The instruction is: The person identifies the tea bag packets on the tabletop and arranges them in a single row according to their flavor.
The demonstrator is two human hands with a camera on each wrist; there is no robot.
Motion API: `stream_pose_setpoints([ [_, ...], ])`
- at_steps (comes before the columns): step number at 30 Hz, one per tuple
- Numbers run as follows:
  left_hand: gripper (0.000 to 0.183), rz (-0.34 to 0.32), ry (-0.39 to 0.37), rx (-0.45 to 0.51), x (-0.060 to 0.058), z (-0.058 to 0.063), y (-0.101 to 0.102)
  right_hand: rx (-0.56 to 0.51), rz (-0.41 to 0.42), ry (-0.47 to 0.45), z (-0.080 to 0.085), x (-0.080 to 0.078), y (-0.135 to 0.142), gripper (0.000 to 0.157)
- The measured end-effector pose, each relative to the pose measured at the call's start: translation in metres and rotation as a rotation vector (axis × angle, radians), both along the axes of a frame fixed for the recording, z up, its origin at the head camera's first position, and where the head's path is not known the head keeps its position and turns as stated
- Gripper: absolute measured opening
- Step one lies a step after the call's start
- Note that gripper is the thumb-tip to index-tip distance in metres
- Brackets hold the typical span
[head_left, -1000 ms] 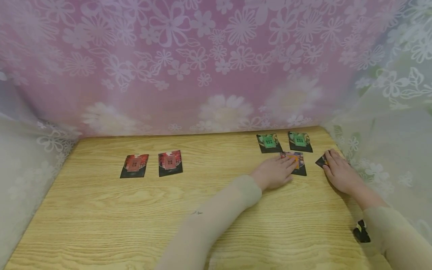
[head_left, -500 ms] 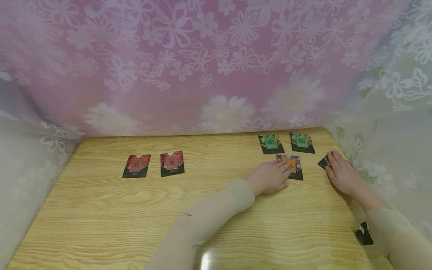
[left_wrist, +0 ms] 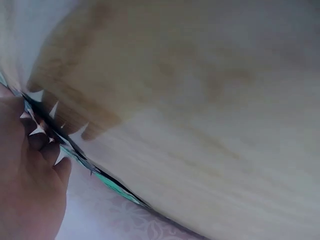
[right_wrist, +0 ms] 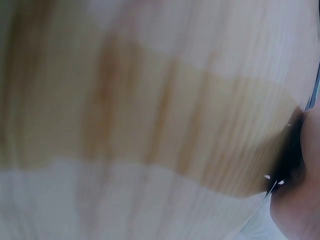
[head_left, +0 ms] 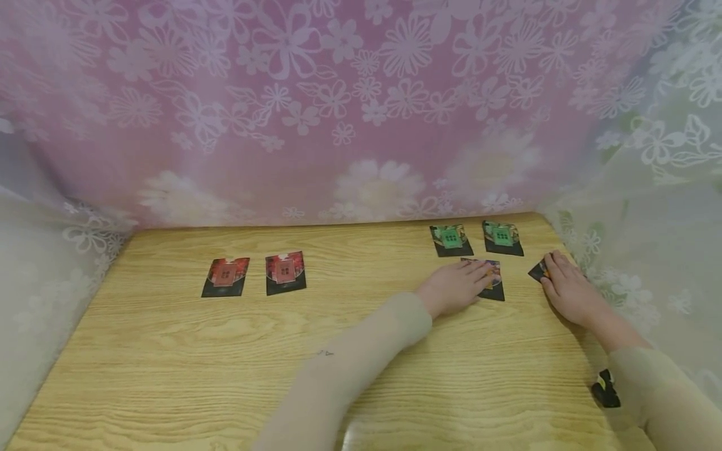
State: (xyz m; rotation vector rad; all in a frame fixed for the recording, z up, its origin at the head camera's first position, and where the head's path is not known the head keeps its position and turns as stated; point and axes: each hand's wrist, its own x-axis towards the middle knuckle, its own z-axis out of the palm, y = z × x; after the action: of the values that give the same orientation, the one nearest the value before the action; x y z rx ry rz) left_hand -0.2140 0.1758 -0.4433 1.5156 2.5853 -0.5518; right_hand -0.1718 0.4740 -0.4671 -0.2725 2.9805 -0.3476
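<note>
My left hand (head_left: 454, 288) lies palm down with its fingers extended over a dark packet with an orange label (head_left: 495, 291). Its fingers cover much of the label, and the packet's lower right part shows. My right hand (head_left: 570, 291) rests near the table's right edge on another dark packet (head_left: 537, 272). Only a corner with a bit of orange shows there; the rest is hidden under the hand. In the left wrist view the fingers of the left hand (left_wrist: 37, 170) appear at the lower left. The right wrist view shows part of the right hand (right_wrist: 305, 190) at the edge.
Two green-labelled packets (head_left: 450, 240) (head_left: 502, 238) lie behind the hands. Two red-labelled packets (head_left: 225, 277) (head_left: 285, 273) lie side by side on the left of the wooden table (head_left: 186, 369). A black crumpled-looking item (head_left: 606, 389) sits by the right sleeve. Flowered curtains (head_left: 372, 113) surround the table.
Under my left hand, the orange-labelled packet has shifted slightly left and nearer to me. The left fingers now cover more of its label than half a second ago. My right hand stays put.
</note>
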Motion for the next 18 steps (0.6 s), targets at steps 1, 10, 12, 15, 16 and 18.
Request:
stream_pose_setpoints([
  [1,0.063,0.003,-0.004,-0.004,0.000,0.000,-0.002,-0.001,0.000,0.003,-0.001,0.000,0.000,0.065],
  [10,0.055,-0.033,-0.024,0.022,-0.005,-0.007,-0.033,-0.004,-0.005,0.010,-0.001,-0.001,-0.002,0.065],
  [12,0.055,-0.040,-0.027,0.027,-0.006,-0.010,-0.043,-0.005,-0.006,0.012,-0.001,-0.001,-0.002,0.065],
  [15,0.054,-0.050,-0.026,0.033,-0.006,-0.012,-0.059,-0.004,-0.006,0.017,-0.001,0.000,-0.002,0.065],
  [16,0.054,-0.052,-0.023,0.033,-0.006,-0.013,-0.065,-0.003,-0.007,0.015,-0.001,0.000,-0.002,0.064],
  [18,0.054,-0.059,-0.018,0.037,-0.005,-0.013,-0.075,-0.001,-0.007,0.017,-0.002,0.000,-0.002,0.064],
])
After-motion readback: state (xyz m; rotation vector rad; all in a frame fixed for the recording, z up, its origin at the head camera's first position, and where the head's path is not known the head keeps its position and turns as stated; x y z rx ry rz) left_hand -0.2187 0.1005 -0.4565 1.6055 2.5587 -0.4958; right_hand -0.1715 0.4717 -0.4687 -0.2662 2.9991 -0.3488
